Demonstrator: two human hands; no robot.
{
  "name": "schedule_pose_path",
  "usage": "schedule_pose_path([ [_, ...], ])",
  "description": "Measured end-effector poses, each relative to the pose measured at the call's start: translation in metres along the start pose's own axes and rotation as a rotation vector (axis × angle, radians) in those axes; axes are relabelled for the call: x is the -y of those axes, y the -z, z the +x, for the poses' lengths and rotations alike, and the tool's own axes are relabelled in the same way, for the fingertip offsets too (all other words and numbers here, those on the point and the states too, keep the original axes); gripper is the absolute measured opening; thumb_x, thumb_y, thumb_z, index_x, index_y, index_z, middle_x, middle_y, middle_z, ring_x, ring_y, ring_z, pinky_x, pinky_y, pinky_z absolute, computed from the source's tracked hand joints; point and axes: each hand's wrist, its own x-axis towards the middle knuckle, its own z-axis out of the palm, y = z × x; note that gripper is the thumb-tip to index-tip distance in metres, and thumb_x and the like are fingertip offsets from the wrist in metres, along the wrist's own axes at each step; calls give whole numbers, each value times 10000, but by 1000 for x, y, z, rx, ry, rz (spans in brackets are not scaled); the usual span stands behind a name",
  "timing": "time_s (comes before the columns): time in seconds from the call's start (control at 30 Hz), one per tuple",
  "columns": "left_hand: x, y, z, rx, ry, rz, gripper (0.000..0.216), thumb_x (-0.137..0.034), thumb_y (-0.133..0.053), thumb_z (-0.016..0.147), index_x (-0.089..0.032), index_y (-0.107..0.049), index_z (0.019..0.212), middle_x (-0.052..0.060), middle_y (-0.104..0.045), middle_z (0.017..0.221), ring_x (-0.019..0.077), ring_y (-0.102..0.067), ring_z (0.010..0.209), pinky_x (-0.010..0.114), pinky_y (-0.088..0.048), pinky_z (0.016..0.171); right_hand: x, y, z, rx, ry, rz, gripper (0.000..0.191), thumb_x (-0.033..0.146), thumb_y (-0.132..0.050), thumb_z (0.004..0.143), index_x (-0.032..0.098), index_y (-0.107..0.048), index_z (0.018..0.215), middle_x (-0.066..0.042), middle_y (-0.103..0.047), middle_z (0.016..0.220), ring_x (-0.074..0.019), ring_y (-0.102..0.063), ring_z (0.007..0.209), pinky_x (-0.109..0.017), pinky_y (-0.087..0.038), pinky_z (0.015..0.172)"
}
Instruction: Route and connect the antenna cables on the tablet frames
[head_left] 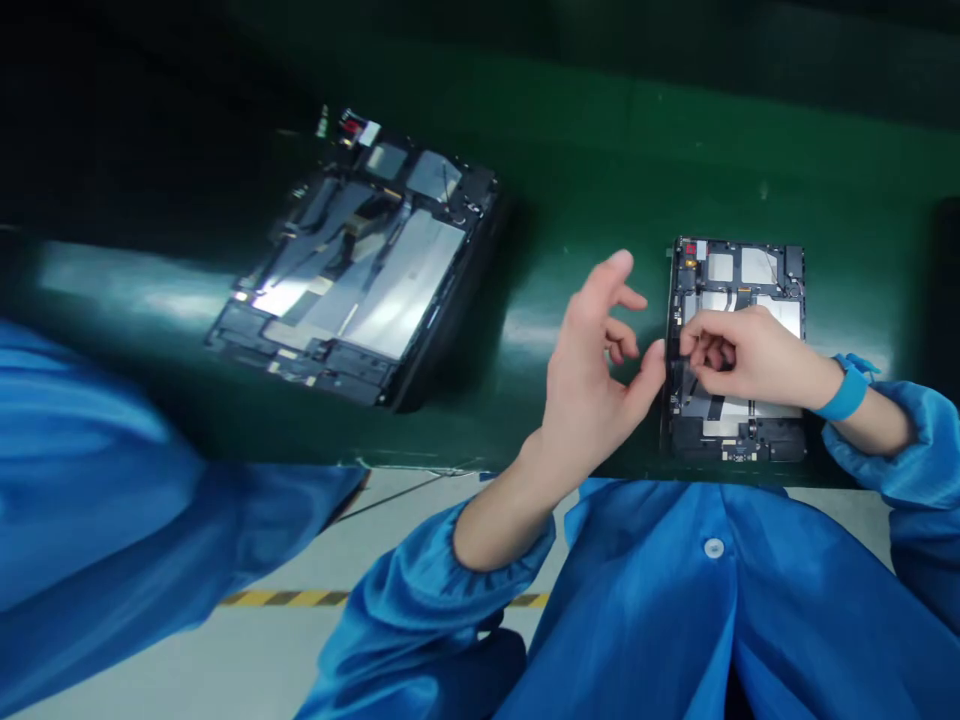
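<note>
An opened tablet (739, 440) lies face down on the green bench, its silvery battery panels, black frame and ribbon cables bare. Over its left half hovers my right hand (742, 350), a blue band around the wrist. The fingertips there are pinched together near the tablet's left edge, and whatever they hold is too small or hidden to name. My left hand (596, 350) is raised just left of the tablet with its fingers apart and curved. Its thumb tip comes close to the tablet's edge; I cannot tell whether they touch.
A stack of similar opened tablets (405, 280) sits tilted on the green bench (570, 190) to the left. A co-worker's blue sleeve (97, 500) reaches in at the far left. Yellow and black tape (300, 598) marks the floor below the bench's front edge.
</note>
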Motion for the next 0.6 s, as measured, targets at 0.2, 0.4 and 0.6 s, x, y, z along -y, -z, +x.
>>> schedule_pose_path([
  [0.2, 6, -11, -8, 345, 431, -302, 597, -138, -665, 869, -255, -486, 1427, 41, -556, 1169, 51, -563, 621, 228, -521, 575, -10, 10, 6, 8, 104, -191, 109, 97, -656, 850, 192, -708, 859, 18, -707, 744, -115, -596, 643, -247, -445, 690],
  [0.4, 3, -19, -8, 315, 591, -458, 586, -85, -636, 798, -255, -510, 1345, 7, -490, 1126, 29, -534, 595, 221, -491, 561, -22, 6, 25, -12, 147, -234, 125, 101, -637, 891, 186, -724, 918, -18, -741, 850, -143, -616, 724, -266, -450, 740],
  [0.6, 6, -22, 3, 236, 697, -525, 507, -74, -674, 739, -249, -549, 1199, -49, -496, 967, 21, -497, 543, 186, -449, 525, -31, 5, 27, -39, 150, -206, 125, 118, -608, 922, 187, -713, 920, -28, -733, 880, -147, -610, 752, -273, -440, 755],
])
